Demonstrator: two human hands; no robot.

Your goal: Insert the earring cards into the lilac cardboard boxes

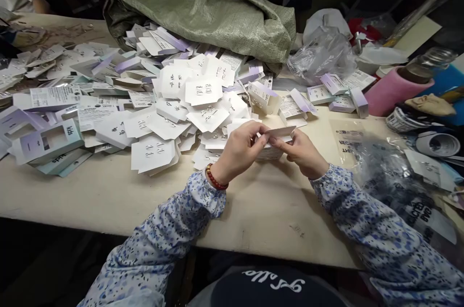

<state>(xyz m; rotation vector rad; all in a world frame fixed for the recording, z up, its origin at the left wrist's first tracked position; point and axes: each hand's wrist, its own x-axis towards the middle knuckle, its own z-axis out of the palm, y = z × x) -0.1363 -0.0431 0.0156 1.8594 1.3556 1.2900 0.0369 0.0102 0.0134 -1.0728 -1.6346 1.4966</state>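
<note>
Both of my hands meet over the middle of the table. My left hand (242,148), with a red bead bracelet at the wrist, pinches one side of a white card (282,131). On the card's other side the fingers of my right hand (302,152) are closed. The card is tilted nearly edge-on, so its face is hidden. Just below it shows part of a pale stack (270,153). Left of my hands lies a heap of white cards (203,89), several with small metal pieces fixed in pairs on them.
Flat lilac and mint boxes (47,142) cover the table's left side. Behind the heap lies a green woven sack (210,12). To the right are small lilac boxes (335,85), clear plastic bags (391,176), a pink roll (398,89) and a tape roll (437,144).
</note>
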